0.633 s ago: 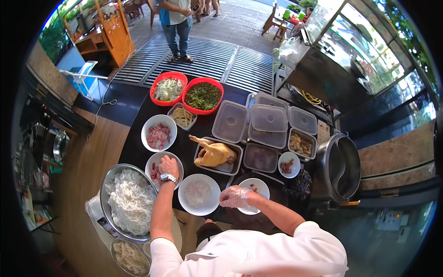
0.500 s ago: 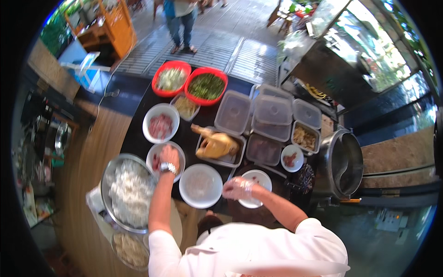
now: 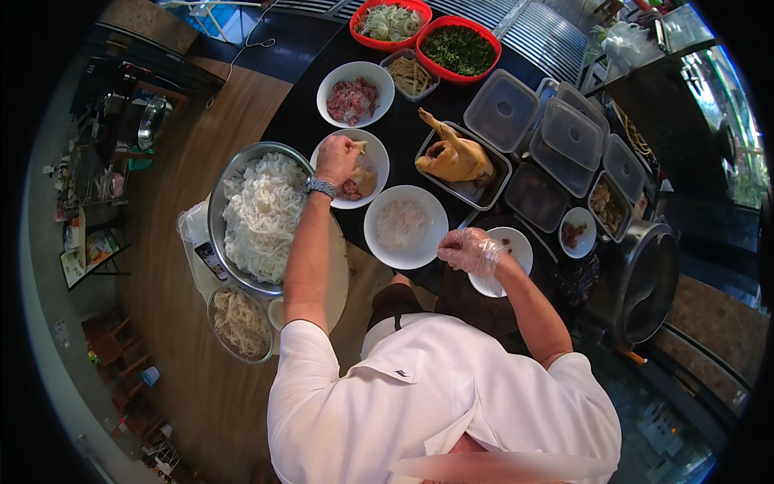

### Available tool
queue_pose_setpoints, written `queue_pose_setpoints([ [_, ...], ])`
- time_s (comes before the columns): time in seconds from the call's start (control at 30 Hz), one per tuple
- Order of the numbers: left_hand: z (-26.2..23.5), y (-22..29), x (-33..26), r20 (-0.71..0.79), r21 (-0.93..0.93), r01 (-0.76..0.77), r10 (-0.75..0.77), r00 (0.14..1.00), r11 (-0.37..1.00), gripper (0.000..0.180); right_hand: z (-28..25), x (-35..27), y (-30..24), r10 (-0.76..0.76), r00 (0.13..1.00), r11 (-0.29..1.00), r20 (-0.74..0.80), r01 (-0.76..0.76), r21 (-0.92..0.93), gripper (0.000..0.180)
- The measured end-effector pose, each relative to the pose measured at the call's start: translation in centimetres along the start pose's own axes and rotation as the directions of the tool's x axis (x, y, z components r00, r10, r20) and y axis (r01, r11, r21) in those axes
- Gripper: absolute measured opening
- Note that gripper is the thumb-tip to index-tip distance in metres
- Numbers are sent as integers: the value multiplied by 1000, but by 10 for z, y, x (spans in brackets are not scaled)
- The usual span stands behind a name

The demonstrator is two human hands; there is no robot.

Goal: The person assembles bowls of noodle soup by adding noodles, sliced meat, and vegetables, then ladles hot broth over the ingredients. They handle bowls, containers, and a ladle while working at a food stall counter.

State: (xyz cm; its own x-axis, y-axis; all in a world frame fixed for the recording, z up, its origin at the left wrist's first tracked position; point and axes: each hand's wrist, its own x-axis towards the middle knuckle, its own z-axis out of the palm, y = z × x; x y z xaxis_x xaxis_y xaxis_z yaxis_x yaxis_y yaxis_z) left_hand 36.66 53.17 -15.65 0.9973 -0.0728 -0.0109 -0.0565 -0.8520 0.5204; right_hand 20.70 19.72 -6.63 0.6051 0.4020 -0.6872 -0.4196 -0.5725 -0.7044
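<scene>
From left to right: a steel basin stood left of the left hand, whose bent fingers reached into a white bowl, a pale strip at their tips, its hold uncertain. Below them lay meat, presumably soft, slippery, best pinched edgewise. The gloved right hand, fingers bunched, nothing visible within, hung between a noodle bowl and a small bowl; the freest path seemed upward, over the rims.

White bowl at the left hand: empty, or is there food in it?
Not empty: reddish meat shows inside the bowl, with the left hand over its left part.
</scene>
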Motion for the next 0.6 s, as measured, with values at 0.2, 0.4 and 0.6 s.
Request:
queue_pose_setpoints([
  [0.2,-1,-11,-2,79,-175,166,-154,985,971,15,2,10,-5,27,1000,999,8,-27,23,29],
  [0.4,4,-2,-3,-93,-147,197,-212,973,969,10,1,45,-25,-57,997,996,-52,60,61,30],
  [0.6,-3,25,-48,-81,105,219,-212,974,970,10,5,104,-42,-342,920,926,-189,296,-233,24],
])
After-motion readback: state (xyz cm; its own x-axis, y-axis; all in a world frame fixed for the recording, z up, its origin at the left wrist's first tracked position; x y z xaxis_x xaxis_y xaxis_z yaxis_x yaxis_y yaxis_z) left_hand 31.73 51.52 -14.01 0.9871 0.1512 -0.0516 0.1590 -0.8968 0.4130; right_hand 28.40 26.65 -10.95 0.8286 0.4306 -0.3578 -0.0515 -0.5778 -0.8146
